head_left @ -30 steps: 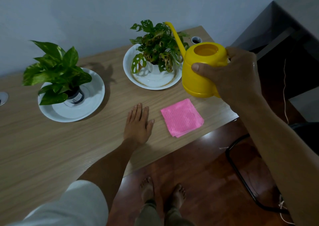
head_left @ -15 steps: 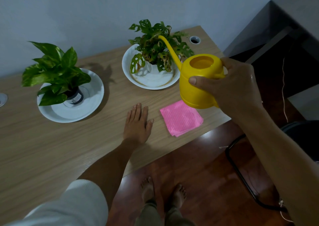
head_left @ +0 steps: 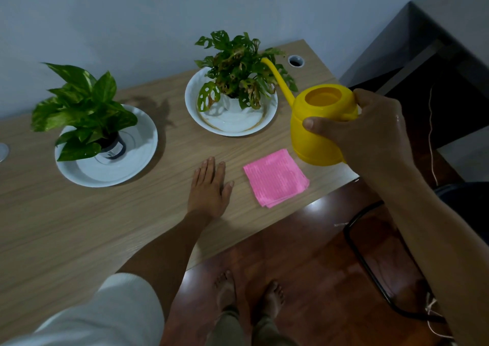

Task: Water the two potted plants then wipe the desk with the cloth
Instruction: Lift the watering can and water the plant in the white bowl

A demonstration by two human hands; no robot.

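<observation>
Now | right hand [head_left: 375, 134] grips watering can [head_left: 317, 131] | spout up-left, seemingly over plant [head_left: 238, 73] | left hand [head_left: 209, 189] flat

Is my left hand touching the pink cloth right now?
Apart. The head view shows the left hand flat on the desk, with a bare strip of wood between its thumb and the pink cloth.

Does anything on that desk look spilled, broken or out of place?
Nothing looks spilled or broken. The only oddity is the holey-leaved plant in the white bowl: several leaves are brown and reddish, unlike the fresh green broad-leaved plant on the white plate.
</observation>
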